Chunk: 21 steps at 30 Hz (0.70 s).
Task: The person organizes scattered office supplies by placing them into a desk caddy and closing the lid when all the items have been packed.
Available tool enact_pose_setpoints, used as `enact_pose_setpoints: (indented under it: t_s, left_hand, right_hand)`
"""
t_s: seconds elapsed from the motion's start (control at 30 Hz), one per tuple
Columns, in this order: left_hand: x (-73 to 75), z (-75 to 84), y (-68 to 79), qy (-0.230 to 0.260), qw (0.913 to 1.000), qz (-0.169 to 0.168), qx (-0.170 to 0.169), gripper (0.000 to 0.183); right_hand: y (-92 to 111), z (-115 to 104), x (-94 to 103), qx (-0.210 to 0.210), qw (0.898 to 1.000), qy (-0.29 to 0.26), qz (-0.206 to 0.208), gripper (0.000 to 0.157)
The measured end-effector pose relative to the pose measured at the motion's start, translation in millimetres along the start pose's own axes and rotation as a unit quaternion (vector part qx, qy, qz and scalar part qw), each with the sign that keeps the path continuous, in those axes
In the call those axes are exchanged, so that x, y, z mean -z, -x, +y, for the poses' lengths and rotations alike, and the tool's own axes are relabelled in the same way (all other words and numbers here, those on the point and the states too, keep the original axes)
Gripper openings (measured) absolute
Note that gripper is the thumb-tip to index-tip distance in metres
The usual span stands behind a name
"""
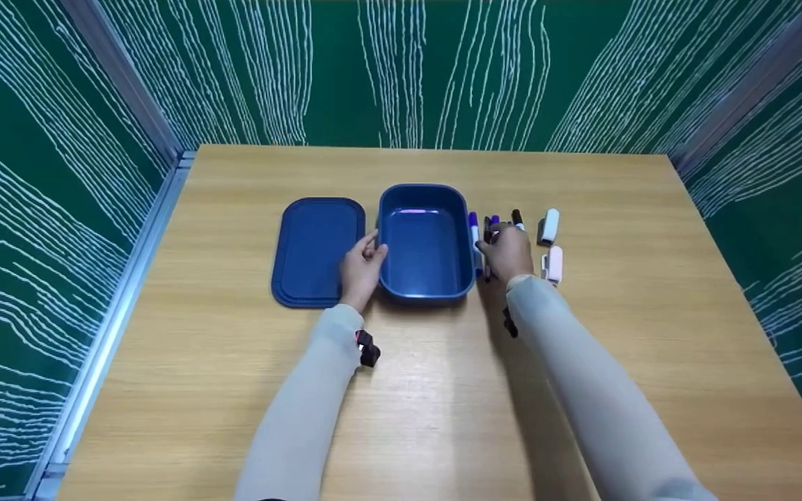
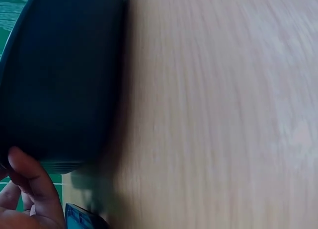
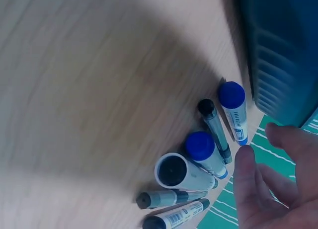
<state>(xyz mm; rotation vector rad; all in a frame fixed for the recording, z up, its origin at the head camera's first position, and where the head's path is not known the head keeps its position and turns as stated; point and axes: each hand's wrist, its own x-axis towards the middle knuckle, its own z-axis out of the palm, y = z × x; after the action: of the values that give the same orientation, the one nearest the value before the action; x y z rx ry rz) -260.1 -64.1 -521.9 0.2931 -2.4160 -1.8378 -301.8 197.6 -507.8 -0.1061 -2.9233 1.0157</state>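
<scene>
A dark blue box [image 1: 423, 256] without its lid stands in the middle, its inside bare. My left hand [image 1: 360, 271] is at the box's left wall; in the left wrist view the thumb [image 2: 32, 177] touches its lower corner. My right hand [image 1: 510, 252] reaches down over a row of pens and markers just right of the box. The right wrist view shows thumb and fingers apart, close to the far ends of a blue-capped marker [image 3: 233, 110] and a slim dark pen [image 3: 214, 129]. Beside these lie another blue-capped marker [image 3: 204, 152] and a thick white marker [image 3: 185, 172].
The flat blue lid [image 1: 317, 250] lies left of the box. Right of my right hand sit a light blue stapler-like item [image 1: 549, 226] and a pink one [image 1: 554, 264]. Green panels [image 1: 335, 76] with white lines stand behind the wooden table [image 1: 443, 390] and at both sides.
</scene>
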Motion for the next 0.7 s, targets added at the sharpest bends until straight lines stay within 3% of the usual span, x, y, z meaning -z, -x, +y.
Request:
enact_pose_setpoints:
  t_s: [0.17,0.4,0.7]
  left_hand:
    - [0.5,-2.5,0.8,-0.002,1.0,-0.002,0.003,0.042]
    - [0.8,-4.8,1.1,-0.011,0.9998,0.002,-0.019,0.041]
    - [1.1,-5.8,0.2,-0.03,0.9988,0.006,-0.038,0.041]
  right_hand:
    - [-3,0,-6.1,0.007,1.0,0.017,-0.003,0.016]
    - [-5,0,-13.1,0.0,1.0,0.027,0.0,0.011]
    - [-5,-1,-18.2,0.034,0.997,0.068,0.014,0.013]
